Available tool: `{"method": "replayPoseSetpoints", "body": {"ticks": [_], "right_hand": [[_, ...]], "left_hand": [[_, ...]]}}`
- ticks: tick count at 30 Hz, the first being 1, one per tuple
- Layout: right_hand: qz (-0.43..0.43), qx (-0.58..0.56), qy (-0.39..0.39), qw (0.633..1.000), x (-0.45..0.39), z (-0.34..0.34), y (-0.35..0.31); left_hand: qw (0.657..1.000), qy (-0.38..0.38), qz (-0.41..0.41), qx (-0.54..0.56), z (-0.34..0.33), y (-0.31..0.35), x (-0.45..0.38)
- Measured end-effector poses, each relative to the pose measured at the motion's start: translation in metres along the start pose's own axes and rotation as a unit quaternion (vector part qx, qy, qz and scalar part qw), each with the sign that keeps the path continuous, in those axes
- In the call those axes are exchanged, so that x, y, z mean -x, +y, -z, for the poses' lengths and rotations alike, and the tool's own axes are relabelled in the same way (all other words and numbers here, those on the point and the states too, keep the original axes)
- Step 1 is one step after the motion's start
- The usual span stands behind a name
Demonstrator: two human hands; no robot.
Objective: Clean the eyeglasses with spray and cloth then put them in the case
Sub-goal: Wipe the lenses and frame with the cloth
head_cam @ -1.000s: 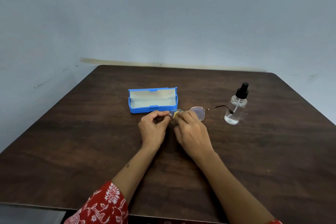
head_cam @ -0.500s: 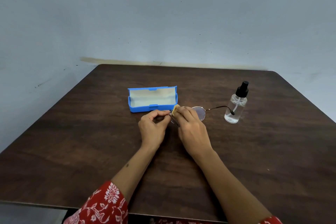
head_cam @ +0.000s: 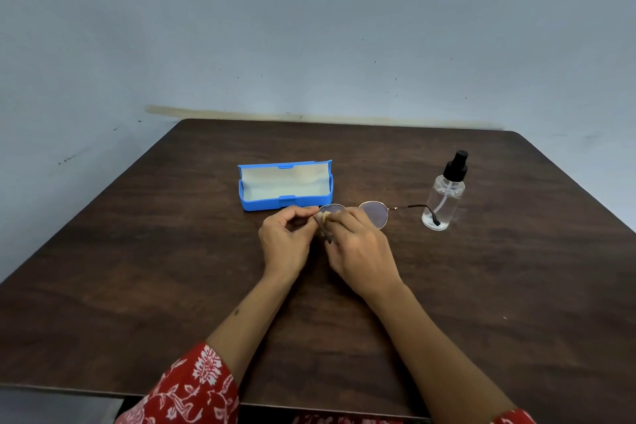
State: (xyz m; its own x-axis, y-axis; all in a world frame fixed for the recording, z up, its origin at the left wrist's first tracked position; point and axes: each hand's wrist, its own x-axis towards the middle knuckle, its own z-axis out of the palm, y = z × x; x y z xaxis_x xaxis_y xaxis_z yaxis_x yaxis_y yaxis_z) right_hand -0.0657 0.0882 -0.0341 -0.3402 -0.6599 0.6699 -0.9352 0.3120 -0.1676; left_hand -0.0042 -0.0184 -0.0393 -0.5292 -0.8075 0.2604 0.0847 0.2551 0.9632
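Observation:
Thin metal-rimmed eyeglasses are held just above the dark table, their right temple arm stretched out toward the spray bottle. My left hand pinches the frame at its left lens edge. My right hand pinches a small yellowish cloth against the left lens, hiding most of that lens. An open blue case with a pale lining lies just behind my hands. A clear spray bottle with a black pump stands upright at the right.
The dark wooden table reaches to a pale wall at the back; its front edge runs along the bottom of the view. Red patterned sleeves show at the bottom.
My right hand has shifted the cloth a little down and back across the left lens. The left hand keeps its pinch; case and bottle have not moved.

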Motion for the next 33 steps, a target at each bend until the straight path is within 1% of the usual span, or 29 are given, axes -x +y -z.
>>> {"method": "replayPoseSetpoints", "body": {"ticks": [4, 7, 9, 13, 14, 18, 19, 23, 25, 29, 31, 33], "right_hand": [[-0.046, 0.026, 0.011, 0.999, -0.0047, -0.0012, 0.0003], [-0.003, 0.003, -0.005, 1.000, -0.0023, -0.0015, -0.0027], [0.012, 0.005, 0.003, 1.000, -0.0013, -0.0003, -0.0021], [-0.049, 0.030, 0.011, 0.998, -0.0049, 0.0011, 0.0014], [-0.047, 0.026, 0.009, 0.999, -0.0053, 0.0009, 0.0006], [0.024, 0.004, -0.008, 1.000, -0.0006, 0.0018, -0.0052], [0.026, 0.006, -0.008, 1.000, 0.0001, 0.0022, -0.0045], [-0.046, 0.025, 0.004, 0.999, -0.0037, 0.0021, 0.0012], [-0.041, 0.026, 0.011, 0.999, -0.0053, 0.0014, -0.0005], [0.020, -0.015, 0.001, 1.000, -0.0009, 0.0021, -0.0044], [0.018, -0.011, -0.004, 1.000, 0.0003, 0.0029, -0.0031], [-0.011, 0.017, -0.001, 1.000, -0.0015, 0.0018, -0.0006]], "left_hand": [[1.000, -0.001, 0.005, 0.007, 0.0003, 0.0005, 0.0007], [1.000, 0.004, 0.009, 0.011, 0.0005, -0.0007, -0.0010], [1.000, 0.004, 0.008, 0.005, 0.0001, -0.0009, -0.0012], [1.000, 0.002, -0.004, 0.002, -0.0011, -0.0008, -0.0007], [1.000, 0.003, -0.001, 0.001, -0.0011, -0.0012, -0.0009], [1.000, -0.001, 0.005, 0.001, 0.0005, -0.0008, -0.0006], [1.000, -0.001, 0.004, -0.003, 0.0008, -0.0004, -0.0004], [1.000, 0.000, 0.006, 0.005, -0.0001, 0.0021, 0.0005], [1.000, 0.001, 0.008, 0.007, -0.0004, 0.0018, 0.0003], [1.000, 0.003, 0.011, 0.006, 0.0008, -0.0009, -0.0005], [1.000, 0.003, 0.016, 0.008, 0.0005, -0.0013, -0.0006], [1.000, 0.001, 0.013, 0.013, 0.0002, -0.0006, -0.0001]]}}
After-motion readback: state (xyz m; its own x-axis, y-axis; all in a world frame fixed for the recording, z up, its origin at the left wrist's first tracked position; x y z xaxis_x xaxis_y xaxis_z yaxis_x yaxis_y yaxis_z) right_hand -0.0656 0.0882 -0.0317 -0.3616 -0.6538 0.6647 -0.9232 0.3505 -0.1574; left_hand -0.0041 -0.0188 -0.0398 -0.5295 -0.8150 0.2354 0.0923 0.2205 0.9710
